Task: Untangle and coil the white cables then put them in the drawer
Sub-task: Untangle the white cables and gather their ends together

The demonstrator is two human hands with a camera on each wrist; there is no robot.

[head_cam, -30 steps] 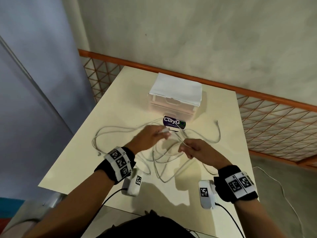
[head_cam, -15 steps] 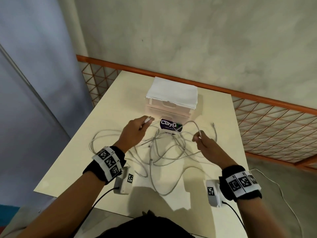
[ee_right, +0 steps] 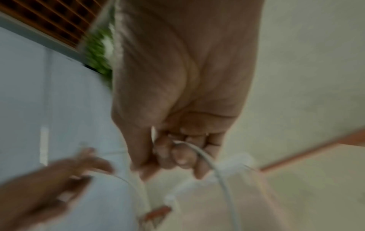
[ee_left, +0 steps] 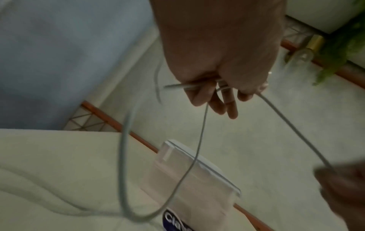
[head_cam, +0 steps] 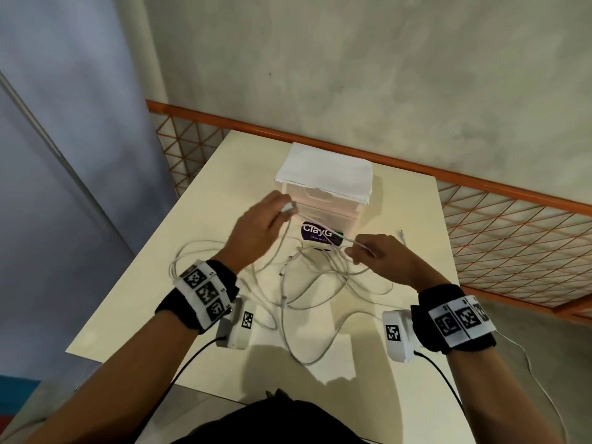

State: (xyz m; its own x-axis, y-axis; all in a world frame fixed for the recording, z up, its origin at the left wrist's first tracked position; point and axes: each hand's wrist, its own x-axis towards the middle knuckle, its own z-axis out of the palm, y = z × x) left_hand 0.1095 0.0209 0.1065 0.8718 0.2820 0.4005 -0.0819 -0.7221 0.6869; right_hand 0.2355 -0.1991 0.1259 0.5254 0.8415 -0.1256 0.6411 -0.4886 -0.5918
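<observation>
Our left hand [head_cam: 256, 230] pinched one white cable's [head_cam: 323, 224] plug end; our right hand [head_cam: 382, 256] gripped its span above the tangle [head_cam: 307, 283] (drawer unit [head_cam: 323, 200] behind). Hard pulling could tighten knots.

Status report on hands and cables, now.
Left hand pinches a cable end; right hand grips the same white cable. Tangle uncoiled on table. Drawer unit shut.

Head view: we look forward and down from above at table [head_cam: 205, 277], both hands and wall beyond. Left wrist view: we look close along left hand [ee_left: 221, 51] toward drawer unit [ee_left: 197, 181]. Right wrist view: close along right hand [ee_right: 177, 96], blurred. All three share cable [head_cam: 323, 224] between hands.
</observation>
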